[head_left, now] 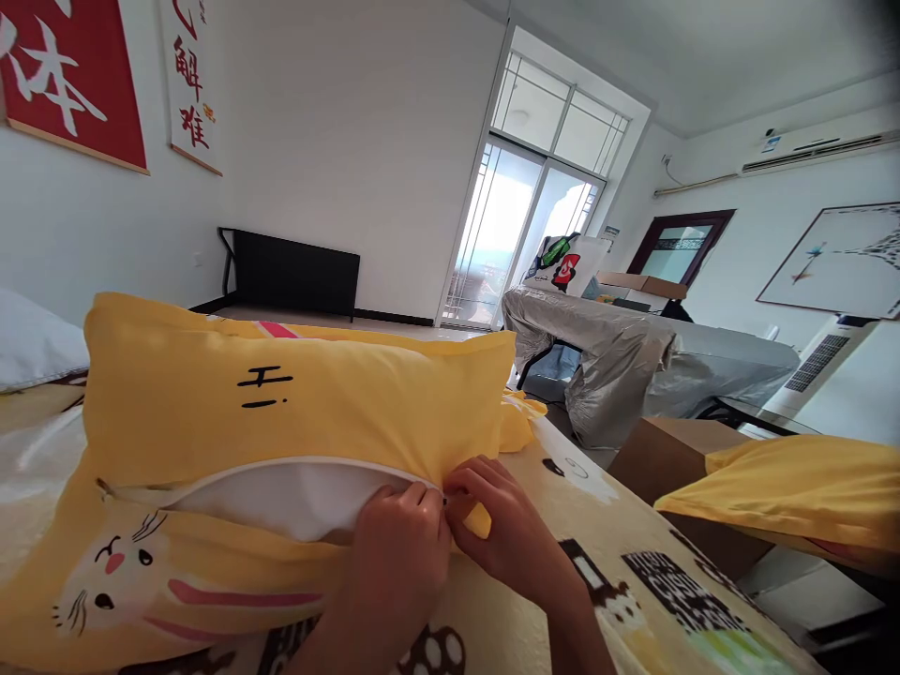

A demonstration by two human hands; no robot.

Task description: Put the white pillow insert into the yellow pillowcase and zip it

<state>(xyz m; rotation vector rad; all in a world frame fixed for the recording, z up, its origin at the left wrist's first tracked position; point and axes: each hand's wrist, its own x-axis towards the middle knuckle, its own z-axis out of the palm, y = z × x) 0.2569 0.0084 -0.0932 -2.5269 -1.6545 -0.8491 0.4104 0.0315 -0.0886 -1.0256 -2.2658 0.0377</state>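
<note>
A yellow pillowcase (380, 394) with "Hi" lettering and a rabbit print lies before me on the bed. Its long opening gapes, and a white pillow (295, 497) shows inside. At the right end of the opening, my left hand (404, 544) is closed on the lower edge of the pillowcase. Right beside it, my right hand (502, 530) pinches the fabric at the corner of the opening. The two hands nearly touch. Any zipper pull between the fingers is hidden.
Under the pillow spreads a patterned cream blanket (675, 562). To the right, yellow fabric (794, 487) lies over a cardboard box (675, 450). Farther back stand a table under a silver cover (625, 356) and a black panel (295, 275) by the wall.
</note>
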